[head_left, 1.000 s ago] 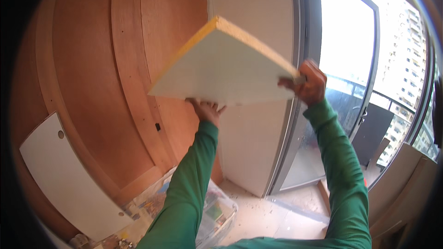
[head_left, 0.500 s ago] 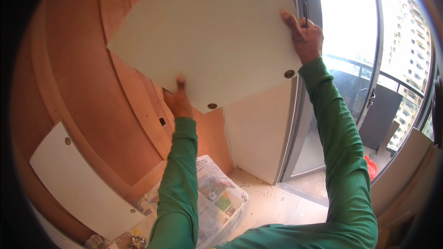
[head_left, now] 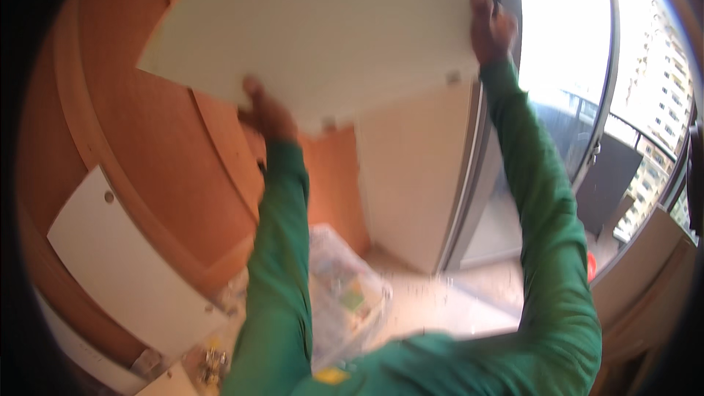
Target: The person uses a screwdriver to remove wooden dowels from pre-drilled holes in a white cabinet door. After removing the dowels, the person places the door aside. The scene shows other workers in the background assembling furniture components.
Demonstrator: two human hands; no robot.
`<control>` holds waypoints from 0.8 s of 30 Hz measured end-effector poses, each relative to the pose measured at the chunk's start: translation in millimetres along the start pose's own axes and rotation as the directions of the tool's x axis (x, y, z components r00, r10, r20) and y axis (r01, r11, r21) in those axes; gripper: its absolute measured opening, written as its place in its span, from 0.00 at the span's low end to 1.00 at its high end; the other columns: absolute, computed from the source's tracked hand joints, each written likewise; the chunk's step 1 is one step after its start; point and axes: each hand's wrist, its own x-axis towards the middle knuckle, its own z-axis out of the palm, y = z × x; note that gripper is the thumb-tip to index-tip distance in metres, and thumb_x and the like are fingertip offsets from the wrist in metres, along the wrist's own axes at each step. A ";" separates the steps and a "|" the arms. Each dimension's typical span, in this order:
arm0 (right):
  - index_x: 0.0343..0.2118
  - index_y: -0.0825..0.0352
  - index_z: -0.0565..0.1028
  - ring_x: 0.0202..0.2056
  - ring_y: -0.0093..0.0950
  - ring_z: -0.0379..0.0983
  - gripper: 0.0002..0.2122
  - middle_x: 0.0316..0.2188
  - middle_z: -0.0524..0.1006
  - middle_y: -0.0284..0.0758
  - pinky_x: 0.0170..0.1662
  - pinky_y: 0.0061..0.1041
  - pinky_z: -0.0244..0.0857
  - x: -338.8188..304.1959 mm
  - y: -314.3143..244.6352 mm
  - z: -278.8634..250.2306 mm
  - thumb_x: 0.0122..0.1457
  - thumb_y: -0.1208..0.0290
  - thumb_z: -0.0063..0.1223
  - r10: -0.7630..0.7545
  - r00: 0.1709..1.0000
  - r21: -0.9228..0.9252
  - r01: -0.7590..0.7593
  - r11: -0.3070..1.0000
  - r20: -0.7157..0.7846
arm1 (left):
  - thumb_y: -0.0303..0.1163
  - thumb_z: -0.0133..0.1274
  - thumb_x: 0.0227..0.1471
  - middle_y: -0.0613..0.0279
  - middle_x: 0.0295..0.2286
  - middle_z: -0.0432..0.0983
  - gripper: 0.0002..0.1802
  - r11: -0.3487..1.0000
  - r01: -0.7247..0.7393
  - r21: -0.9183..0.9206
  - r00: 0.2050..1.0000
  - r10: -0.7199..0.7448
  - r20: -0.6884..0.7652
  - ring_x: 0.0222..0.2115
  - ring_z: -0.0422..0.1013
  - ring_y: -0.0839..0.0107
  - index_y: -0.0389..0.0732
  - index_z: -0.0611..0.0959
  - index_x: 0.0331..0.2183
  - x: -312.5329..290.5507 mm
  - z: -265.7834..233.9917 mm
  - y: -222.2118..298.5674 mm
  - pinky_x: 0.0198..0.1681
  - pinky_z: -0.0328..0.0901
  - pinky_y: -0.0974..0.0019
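Note:
A large white cabinet door panel [head_left: 330,37] is held up in front of me, tilted, its top running out of view. Two round hinge holes show along its lower edge, blurred by motion. My left hand [head_left: 271,111] grips the panel's lower left edge, thumb on the near face and fingers behind. At the right edge my right hand [head_left: 493,29] holds it the same way. A slim dark thing shows beside the right hand's fingers, too blurred to name. Most fingers of both hands are hidden behind the panel.
Orange-brown wood panelling [head_left: 139,132] lines the left. Another white panel [head_left: 125,279] with two holes leans there. A clear plastic box [head_left: 352,301] and metal hardware [head_left: 214,364] lie below. To the right are a glass door [head_left: 561,117] and leaning boards [head_left: 645,271].
Both hands have lifted the panel higher. Its lower left corner has swung up and leftward, so its lower edge is nearer level. My left hand has moved up and left, my right slightly up and right.

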 end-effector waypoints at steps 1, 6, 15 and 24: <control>0.34 0.70 0.84 0.26 0.30 0.74 0.42 0.22 0.77 0.34 0.33 0.34 0.68 24.6 0.0 6.9 0.55 0.22 0.50 -0.022 0.999 -0.067 0.020 0.998 -0.034 | 0.73 0.51 0.57 0.39 0.56 0.71 0.60 0.953 -0.073 -0.294 0.996 0.082 0.020 0.52 0.71 0.50 0.21 0.64 0.62 4.0 15.8 10.0 0.59 0.65 0.49; 0.28 0.71 0.83 0.27 0.37 0.77 0.45 0.20 0.77 0.43 0.37 0.37 0.70 3.3 35.3 21.7 0.51 0.18 0.48 0.178 0.972 -0.231 -0.140 0.963 0.152 | 0.65 0.65 0.52 0.54 0.54 0.74 0.53 0.812 0.204 -0.547 0.919 0.034 0.393 0.53 0.70 0.65 0.27 0.73 0.59 0.1 -30.3 -35.9 0.55 0.68 0.57; 0.19 0.69 0.76 0.23 0.21 0.64 0.33 0.18 0.70 0.27 0.28 0.26 0.62 -239.3 39.8 29.5 0.59 0.35 0.62 0.667 0.427 -0.163 -0.757 0.633 0.610 | 0.51 0.66 0.59 0.58 0.47 0.81 0.33 0.951 0.306 0.051 0.816 -0.289 0.501 0.46 0.74 0.73 0.30 0.82 0.51 -21.9 -238.9 -114.2 0.54 0.67 0.70; 0.31 0.75 0.82 0.25 0.26 0.69 0.29 0.20 0.76 0.33 0.33 0.31 0.66 -505.2 36.8 21.4 0.63 0.43 0.60 0.434 -0.204 -0.474 -0.509 0.719 0.878 | 0.54 0.69 0.54 0.57 0.47 0.81 0.35 0.629 0.592 0.504 0.773 -0.620 -0.133 0.48 0.72 0.70 0.30 0.84 0.47 -101.1 -491.3 -232.7 0.57 0.64 0.65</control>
